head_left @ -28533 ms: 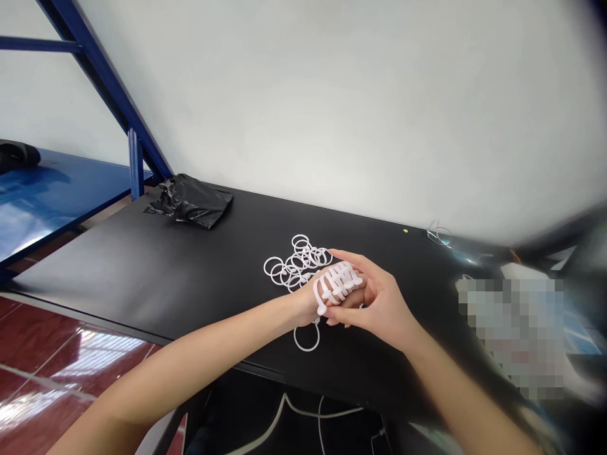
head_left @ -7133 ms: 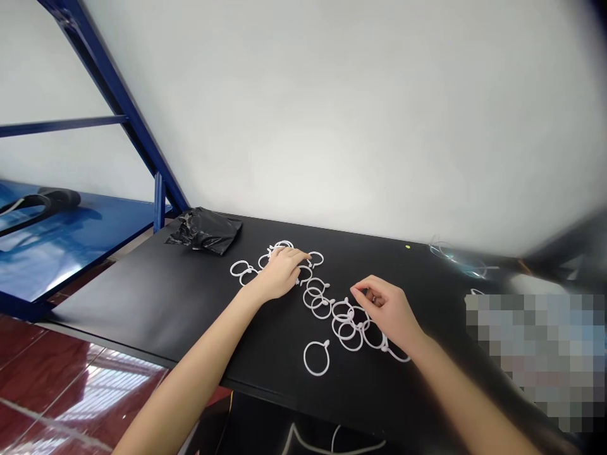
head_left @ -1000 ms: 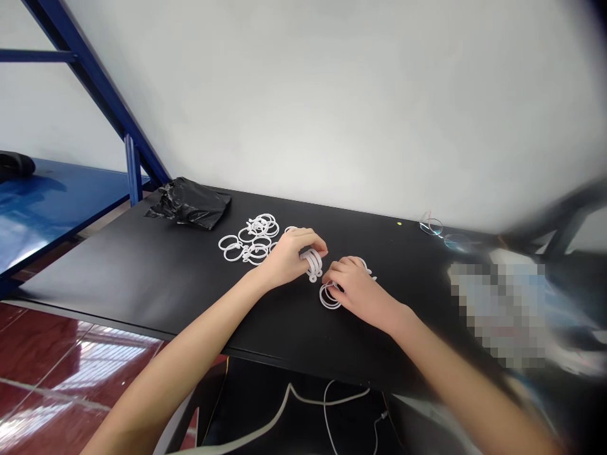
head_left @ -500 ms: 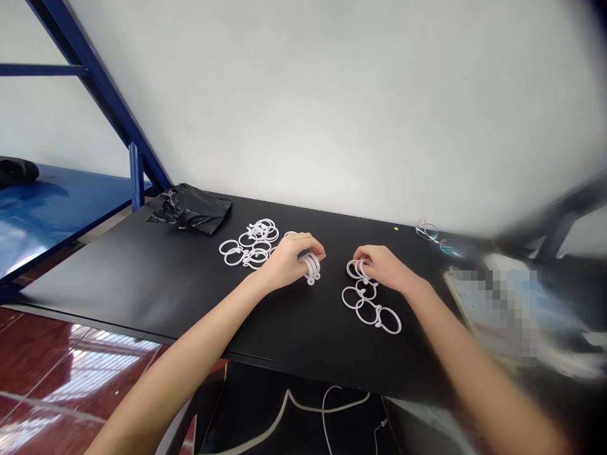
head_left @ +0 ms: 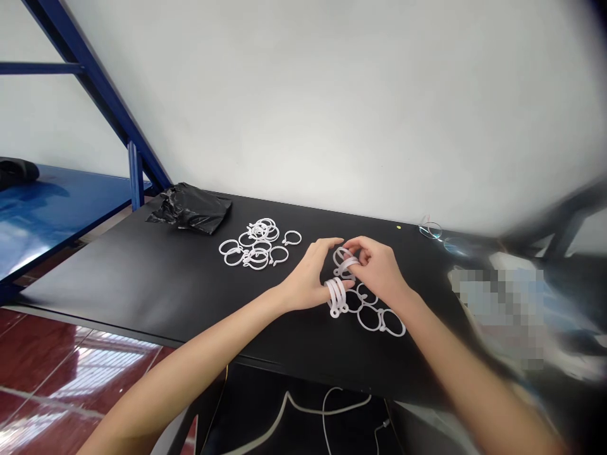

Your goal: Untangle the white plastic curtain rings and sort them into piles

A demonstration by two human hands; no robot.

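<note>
Several white curtain rings (head_left: 334, 297), each with a small eyelet, hang around the thumb of my left hand (head_left: 308, 275). Its other fingers stretch forward, apart from the thumb. Just to the right, my right hand (head_left: 379, 262) pinches a few more white rings (head_left: 351, 261) between thumb and fingers, close above the left thumb. Their exact number is hard to make out. Under and beside my right hand, several loose rings (head_left: 370, 330) lie on the black table (head_left: 190, 284). A larger heap of rings (head_left: 263, 232) rests to the left of my left hand.
A crumpled black plastic bag (head_left: 194, 208) lies at the back left, near a blue metal frame (head_left: 136, 177). Eyeglasses (head_left: 430, 231) sit by the wall at the back right. A blurred, pixelated item (head_left: 497, 316) is at the right. Pale cables (head_left: 284, 411) run below the table edge.
My left hand has moved right and nearer, carrying the rings on its thumb, and its fingers have spread. My right hand has lifted some rings and shifted slightly left to meet it.
</note>
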